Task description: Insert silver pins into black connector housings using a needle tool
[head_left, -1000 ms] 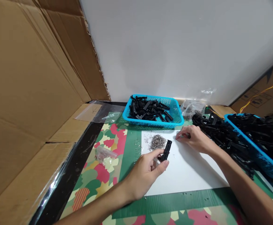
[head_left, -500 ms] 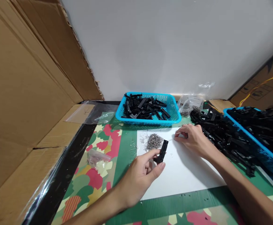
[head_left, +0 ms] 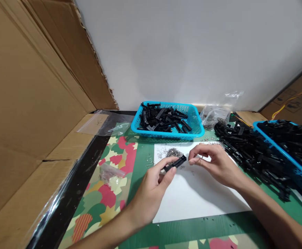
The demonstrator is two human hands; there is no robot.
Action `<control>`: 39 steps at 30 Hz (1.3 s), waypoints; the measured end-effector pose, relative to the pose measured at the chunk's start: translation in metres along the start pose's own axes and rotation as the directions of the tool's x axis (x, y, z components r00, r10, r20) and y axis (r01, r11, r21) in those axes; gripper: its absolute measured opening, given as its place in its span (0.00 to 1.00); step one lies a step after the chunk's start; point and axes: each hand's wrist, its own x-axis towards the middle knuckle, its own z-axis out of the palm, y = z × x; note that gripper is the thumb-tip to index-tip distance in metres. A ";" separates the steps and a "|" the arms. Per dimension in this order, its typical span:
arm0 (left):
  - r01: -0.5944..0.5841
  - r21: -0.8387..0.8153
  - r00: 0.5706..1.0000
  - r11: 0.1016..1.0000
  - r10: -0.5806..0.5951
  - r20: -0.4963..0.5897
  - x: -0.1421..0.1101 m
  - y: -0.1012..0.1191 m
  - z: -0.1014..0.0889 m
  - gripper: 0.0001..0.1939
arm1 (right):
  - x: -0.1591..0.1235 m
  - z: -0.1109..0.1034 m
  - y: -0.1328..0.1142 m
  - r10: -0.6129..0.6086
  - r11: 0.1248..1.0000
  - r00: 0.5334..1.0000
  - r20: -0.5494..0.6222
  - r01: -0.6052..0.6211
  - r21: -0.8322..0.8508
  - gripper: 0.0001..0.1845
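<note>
My left hand [head_left: 151, 186] grips a narrow black plastic part [head_left: 176, 164] between thumb and fingers, tilted with its far end up to the right. Close to that end, my right hand [head_left: 210, 160] is closed in a pinch; whatever sits between its fingertips is too small to make out. Both hands are over a white sheet [head_left: 192, 197]. Behind the black part lies a heap of tiny metal pieces [head_left: 173, 152], resembling small springs or bent wires, partly hidden by my left hand. A few loose ones lie on the sheet nearby.
A blue basket [head_left: 168, 135] with black parts stands at the back. On the right are a loose pile of black parts [head_left: 252, 152] and a second blue basket [head_left: 283, 147]. Clear plastic bags [head_left: 215, 114] lie about. Cardboard [head_left: 37, 86] walls the left side.
My right hand has moved left from the sheet's far right area to the black part's end. My left hand has tipped the part from nearly upright to a flatter slant.
</note>
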 end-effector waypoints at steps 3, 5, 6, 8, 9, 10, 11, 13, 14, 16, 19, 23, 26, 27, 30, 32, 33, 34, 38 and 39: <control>0.025 -0.010 1.000 1.000 -0.025 0.004 -0.001 0.000 0.000 0.33 | -0.001 0.003 0.001 0.016 1.000 1.000 -0.020 -0.016 0.018 0.10; 0.050 0.077 0.999 0.996 -0.050 -0.008 -0.002 0.001 -0.001 0.35 | -0.002 0.003 0.002 0.043 0.999 0.999 0.010 -0.043 0.009 0.11; 0.057 0.120 0.998 0.991 -0.056 -0.013 -0.003 0.001 -0.001 0.36 | -0.002 0.003 0.003 0.054 0.998 0.998 0.026 -0.054 0.010 0.11; 0.056 0.164 0.998 0.985 -0.055 -0.010 -0.004 0.002 0.000 0.36 | -0.002 0.002 0.002 0.066 0.997 0.996 0.055 -0.068 0.039 0.11; 0.046 0.162 0.999 0.986 -0.046 -0.007 -0.005 0.002 0.000 0.35 | -0.002 0.002 0.001 0.065 0.996 0.996 0.066 -0.070 0.062 0.11; 0.031 0.155 1.000 0.987 -0.031 -0.002 -0.005 0.002 0.001 0.35 | -0.002 0.002 0.000 0.060 0.994 0.996 0.069 -0.066 0.087 0.11; 0.013 0.148 1.000 0.989 -0.013 0.001 -0.005 0.003 0.001 0.33 | -0.002 0.003 -0.001 0.048 0.993 0.997 0.066 -0.055 0.109 0.11; -0.030 0.141 1.000 0.989 0.030 0.003 -0.005 0.004 0.003 0.27 | -0.003 0.004 -0.001 0.006 0.990 0.998 0.059 -0.014 0.139 0.11; -0.048 0.141 0.999 0.989 0.048 0.001 -0.004 0.005 0.003 0.23 | -0.004 0.004 -0.001 -0.019 0.987 0.999 0.047 0.011 0.159 0.10; -0.072 0.133 0.997 0.988 0.073 -0.006 -0.004 0.006 0.003 0.19 | -0.007 0.007 -0.001 -0.047 0.971 0.999 0.021 0.041 0.237 0.05; -0.091 0.118 0.996 0.989 0.092 -0.004 -0.003 0.008 0.004 0.16 | -0.013 0.013 -0.003 -0.040 0.917 0.999 0.004 0.035 0.398 0.08; -0.114 0.110 0.992 0.987 0.107 0.069 -0.006 0.008 0.005 0.17 | -0.017 0.022 -0.008 -0.020 0.866 0.996 0.086 -0.026 0.499 0.09; -0.116 0.138 0.988 0.984 0.100 0.115 -0.009 0.008 0.005 0.18 | -0.017 0.028 -0.010 0.006 0.853 0.988 0.152 -0.085 0.516 0.11; -0.112 0.151 0.988 0.982 0.093 0.123 -0.010 0.009 0.005 0.18 | -0.018 0.029 -0.010 0.019 0.851 0.985 0.171 -0.105 0.514 0.12; -0.106 0.176 0.986 0.979 0.080 0.148 -0.013 0.011 0.004 0.18 | -0.018 0.032 -0.010 0.047 0.853 0.978 0.205 -0.147 0.500 0.14; -0.113 0.184 0.982 0.976 0.081 0.172 -0.013 0.011 0.002 0.18 | -0.017 0.032 -0.010 0.054 0.854 0.975 0.215 -0.157 0.497 0.15; -0.114 0.191 0.980 0.975 0.078 0.183 -0.013 0.011 0.001 0.19 | -0.017 0.032 -0.010 0.057 0.852 0.974 0.221 -0.162 0.498 0.15; -0.110 0.201 0.978 0.973 0.070 0.194 -0.013 0.011 0.000 0.19 | -0.016 0.032 -0.011 0.058 0.850 0.973 0.225 -0.167 0.500 0.15; -0.107 0.239 0.976 0.965 0.057 0.208 -0.012 0.009 -0.002 0.14 | -0.015 0.032 -0.012 0.043 0.867 0.978 0.204 -0.138 0.478 0.14; -0.114 0.239 0.977 0.964 0.066 0.202 -0.012 0.008 -0.002 0.13 | -0.015 0.033 -0.012 0.026 0.886 0.982 0.185 -0.109 0.452 0.13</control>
